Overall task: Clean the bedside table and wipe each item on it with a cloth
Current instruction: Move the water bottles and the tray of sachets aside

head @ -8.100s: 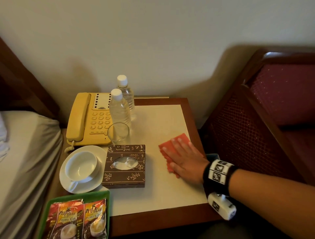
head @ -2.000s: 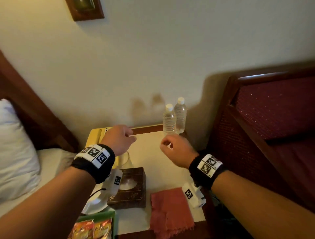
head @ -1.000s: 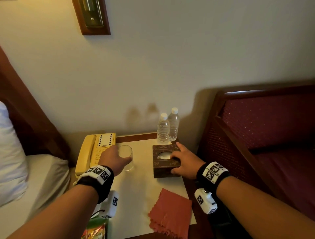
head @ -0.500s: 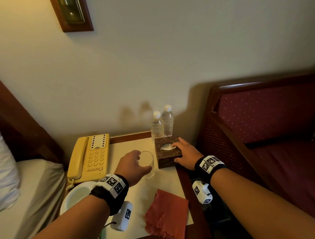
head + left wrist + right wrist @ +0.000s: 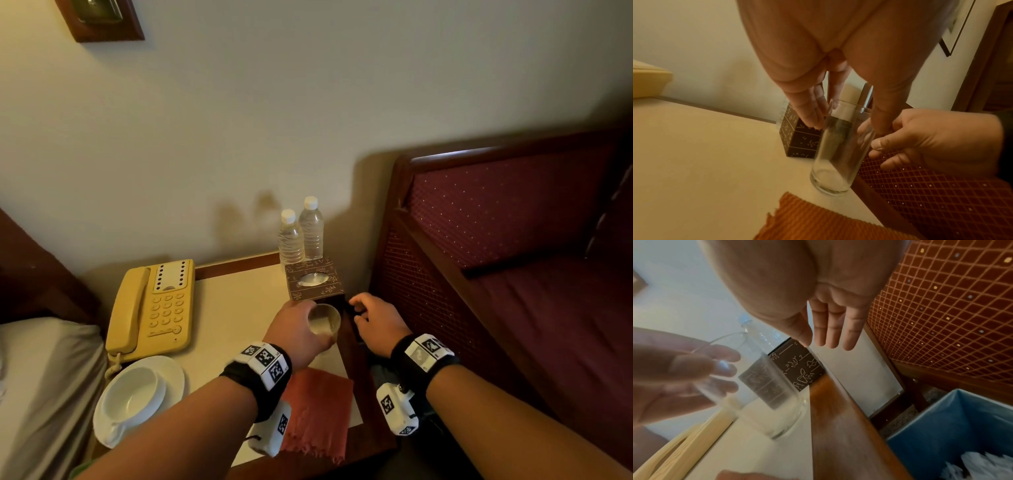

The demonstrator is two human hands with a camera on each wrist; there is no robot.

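Head view, frame centre: left hand (image 5: 294, 334) grips the glass (image 5: 323, 322); right hand (image 5: 376, 320) hangs loose and empty; best set it down gently, clear of the table (image 5: 239, 301) edge.

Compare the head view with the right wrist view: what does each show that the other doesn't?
Only the head view shows the yellow telephone, the cup and saucer, the red cloth lying at the table's front edge, and both bottles whole.

Only the right wrist view shows the blue bin beside the table, with crumpled white paper inside.

Both show the left hand gripping the glass, the right hand empty with loose fingers, and the tissue box.
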